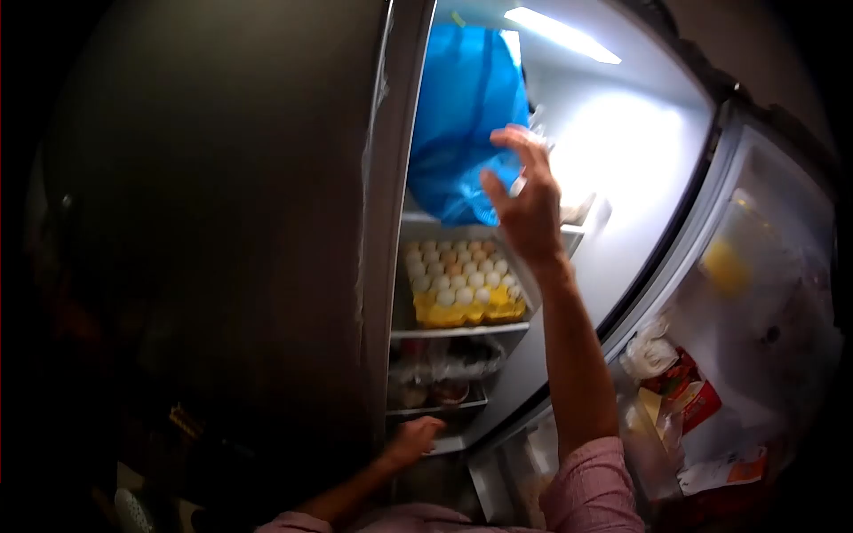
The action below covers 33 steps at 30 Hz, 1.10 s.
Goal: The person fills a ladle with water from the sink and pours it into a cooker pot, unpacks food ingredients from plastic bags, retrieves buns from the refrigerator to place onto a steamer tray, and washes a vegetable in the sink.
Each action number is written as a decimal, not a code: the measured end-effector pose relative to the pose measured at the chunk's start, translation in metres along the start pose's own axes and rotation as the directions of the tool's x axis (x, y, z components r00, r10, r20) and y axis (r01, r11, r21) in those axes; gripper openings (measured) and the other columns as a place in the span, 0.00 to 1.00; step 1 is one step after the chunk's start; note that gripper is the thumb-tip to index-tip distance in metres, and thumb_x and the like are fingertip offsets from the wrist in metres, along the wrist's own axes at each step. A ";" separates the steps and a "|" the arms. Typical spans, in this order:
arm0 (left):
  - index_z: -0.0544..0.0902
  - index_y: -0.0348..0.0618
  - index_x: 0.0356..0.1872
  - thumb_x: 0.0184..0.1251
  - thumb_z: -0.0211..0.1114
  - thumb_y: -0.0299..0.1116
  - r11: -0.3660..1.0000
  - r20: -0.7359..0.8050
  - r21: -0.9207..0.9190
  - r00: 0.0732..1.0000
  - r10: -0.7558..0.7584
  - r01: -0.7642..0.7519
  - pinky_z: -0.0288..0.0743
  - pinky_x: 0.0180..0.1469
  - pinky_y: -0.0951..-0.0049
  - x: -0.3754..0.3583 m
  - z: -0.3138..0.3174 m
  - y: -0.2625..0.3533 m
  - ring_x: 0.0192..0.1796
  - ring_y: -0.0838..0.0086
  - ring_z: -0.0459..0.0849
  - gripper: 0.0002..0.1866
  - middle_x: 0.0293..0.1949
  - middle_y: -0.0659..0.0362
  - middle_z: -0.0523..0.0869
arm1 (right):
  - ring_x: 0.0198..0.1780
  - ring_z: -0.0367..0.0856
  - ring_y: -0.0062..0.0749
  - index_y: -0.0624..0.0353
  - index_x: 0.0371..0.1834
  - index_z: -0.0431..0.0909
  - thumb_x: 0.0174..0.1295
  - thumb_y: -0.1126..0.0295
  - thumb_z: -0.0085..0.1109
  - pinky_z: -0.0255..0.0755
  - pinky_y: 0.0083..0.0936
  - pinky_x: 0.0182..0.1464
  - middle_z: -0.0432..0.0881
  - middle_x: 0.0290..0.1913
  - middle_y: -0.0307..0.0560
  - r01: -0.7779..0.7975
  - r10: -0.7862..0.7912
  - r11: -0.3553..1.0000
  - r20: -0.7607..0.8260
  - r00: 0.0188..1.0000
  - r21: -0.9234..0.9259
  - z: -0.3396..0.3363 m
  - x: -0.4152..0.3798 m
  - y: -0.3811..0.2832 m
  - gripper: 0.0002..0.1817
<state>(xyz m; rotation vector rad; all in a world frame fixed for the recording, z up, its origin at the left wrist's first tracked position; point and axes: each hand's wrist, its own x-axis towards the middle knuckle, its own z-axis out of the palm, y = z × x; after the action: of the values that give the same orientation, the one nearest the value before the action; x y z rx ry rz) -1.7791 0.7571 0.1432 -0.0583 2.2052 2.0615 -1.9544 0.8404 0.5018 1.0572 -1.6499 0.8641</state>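
My right hand (531,197) is raised inside the open fridge, thumb and fingers apart, with nothing seen in its grasp. Just beyond it a large blue bag (466,115) fills the left part of the upper shelf; whether the fingertips touch it is hard to tell. Lower down, my left hand (413,441) is by the bottom of the fridge opening, its fingers loosely curled in and no object visible in them. Between the two hands, a yellow tray (435,313) carries many white and brownish eggs (453,269) on the shelf below the bag.
On the right the fridge door (746,240) stands open, its racks holding a red box (702,404) and a white plastic bundle (651,355). A dark closed panel (222,222) rises at left. Under the eggs, a lower shelf (458,332) has plastic-wrapped things beneath it. A bright light (564,34) shines above.
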 end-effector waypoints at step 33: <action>0.81 0.43 0.44 0.64 0.55 0.31 0.900 -0.749 -0.197 0.533 -0.395 0.389 0.76 0.32 0.66 -0.271 0.006 -0.145 0.26 0.64 0.84 0.11 0.27 0.50 0.84 | 0.39 0.79 0.31 0.66 0.44 0.78 0.64 0.72 0.46 0.74 0.24 0.42 0.80 0.44 0.51 -0.327 0.299 0.598 0.175 0.938 0.732 0.039 -0.127 -0.064 0.13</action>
<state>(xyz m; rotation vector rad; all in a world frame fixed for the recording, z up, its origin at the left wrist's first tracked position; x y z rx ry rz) -1.4942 0.7377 0.0301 -1.5932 2.2196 1.9465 -1.8875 0.8130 0.3734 1.3383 -1.5351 1.9031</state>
